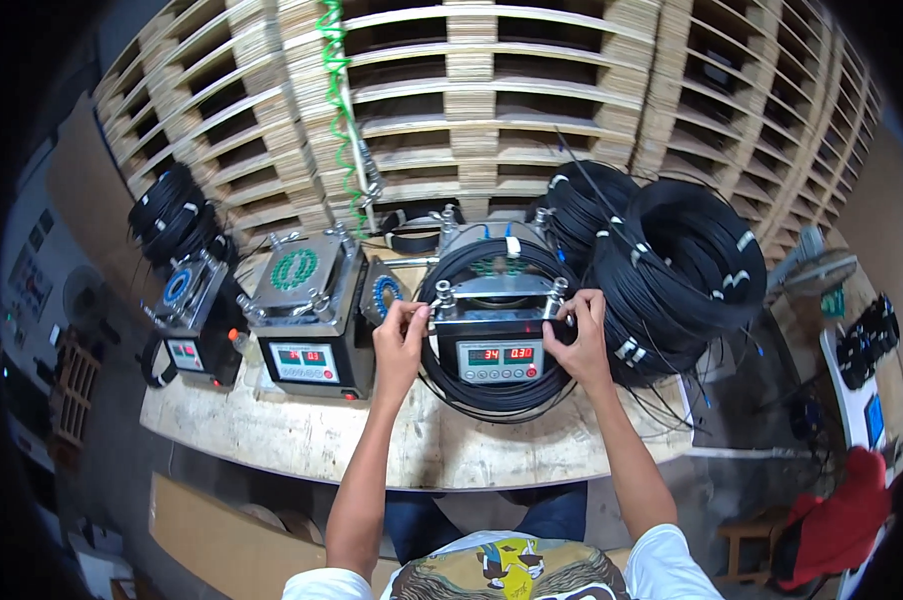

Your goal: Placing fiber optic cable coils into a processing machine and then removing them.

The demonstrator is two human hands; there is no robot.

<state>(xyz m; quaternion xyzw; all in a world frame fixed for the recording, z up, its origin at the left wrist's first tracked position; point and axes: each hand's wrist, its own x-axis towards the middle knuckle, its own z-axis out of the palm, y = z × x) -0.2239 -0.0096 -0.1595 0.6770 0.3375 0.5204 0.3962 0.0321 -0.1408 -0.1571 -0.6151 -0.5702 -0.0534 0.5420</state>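
A black cable coil [499, 401] rings a benchtop machine [499, 361] on a wooden table [272, 430], left hand [402, 342] and right hand [584, 340] curled at its front corners; whether either clamps anything cannot be told. A slipping loop could snag a corner post [558, 288]; hand contact and cable behind the front panel appear hidden.

1. Black box-shaped bench machine with silver metal top fittings [499, 330]: upright near the front edge of the pale wooden worktable [272, 425], right of that edge's midpoint. The front panel carries two lit red displays above a row of buttons.
2. Round, multi-turn coil of thin black cable [502, 399]: ringed about the machine, near arc below the panel, far arc beyond the front metal crossbar; white tie at the far arc.
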